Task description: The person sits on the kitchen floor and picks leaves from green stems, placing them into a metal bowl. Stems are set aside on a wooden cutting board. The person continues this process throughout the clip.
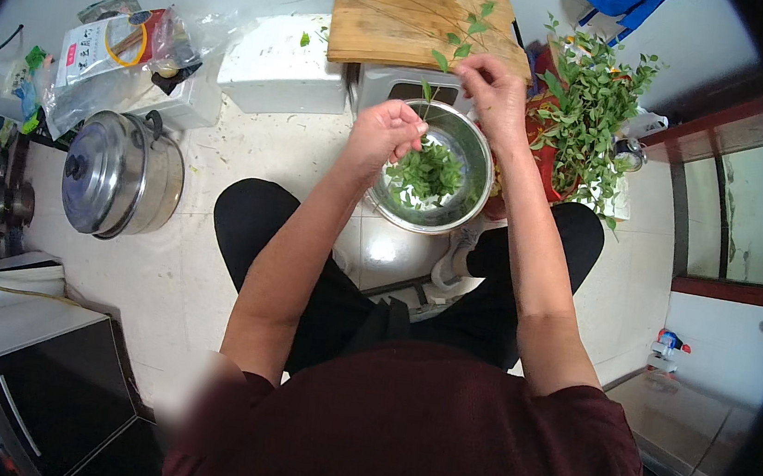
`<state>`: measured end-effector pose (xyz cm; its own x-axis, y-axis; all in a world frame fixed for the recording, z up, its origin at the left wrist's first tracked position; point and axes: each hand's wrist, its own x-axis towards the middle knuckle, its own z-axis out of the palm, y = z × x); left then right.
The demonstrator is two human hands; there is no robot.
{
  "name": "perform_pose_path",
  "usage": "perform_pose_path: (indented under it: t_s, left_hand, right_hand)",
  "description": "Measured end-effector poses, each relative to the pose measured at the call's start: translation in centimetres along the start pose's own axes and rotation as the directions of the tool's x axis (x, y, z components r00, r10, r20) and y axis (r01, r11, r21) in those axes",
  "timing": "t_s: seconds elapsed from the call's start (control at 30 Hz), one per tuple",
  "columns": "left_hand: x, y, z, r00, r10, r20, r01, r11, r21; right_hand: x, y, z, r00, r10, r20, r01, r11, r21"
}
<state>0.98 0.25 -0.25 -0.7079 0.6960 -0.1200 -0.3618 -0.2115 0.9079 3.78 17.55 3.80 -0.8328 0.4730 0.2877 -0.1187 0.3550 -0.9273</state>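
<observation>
My left hand [392, 133] pinches the lower part of a leafy green stem [427, 91] over a round stainless steel basin [476, 202]. The stem rises up and to the right, past the fingertips of my right hand [491, 93]. My right thumb and forefinger are bent close to it; whether they touch it is unclear. Plucked green leaves [430, 173] lie in a loose heap in the basin, which stands between my knees. At the right, a large bunch of leafy stems [593, 114] fills a red bag [545, 157].
A wooden board [418, 22] lies beyond the basin, with thin bare stems across it. To its left are a white foam box [284, 67] and plastic packaging [115, 50]. A lidded steel pot [116, 175] stands on the tiled floor at left. A can [631, 153] is at right.
</observation>
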Motion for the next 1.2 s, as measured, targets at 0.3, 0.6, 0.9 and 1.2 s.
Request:
perform_pose_path:
  t_s: [0.3,0.6,0.9,1.2]
  left_hand:
    - [0.3,-0.2,0.1,0.996,0.032,-0.081,-0.022,0.993,0.116]
    - [-0.1,0.0,-0.1,0.997,0.032,-0.074,-0.027,0.997,0.070]
    - [0.4,-1.2,0.2,0.988,0.107,-0.109,-0.089,0.983,0.161]
    - [0.8,-0.4,0.8,0.995,0.093,-0.024,-0.092,0.994,0.054]
  right_hand:
    - [-1.9,-1.1,1.5,0.949,-0.138,0.284,0.233,0.914,-0.332]
    - [-1.7,1.5,-0.4,0.957,-0.248,-0.149,0.150,0.865,-0.479]
    - [-0.4,1.5,0.1,0.974,0.183,0.133,-0.193,0.979,0.069]
    - [0.2,0.1,1.5,0.910,0.189,0.370,-0.304,0.909,0.283]
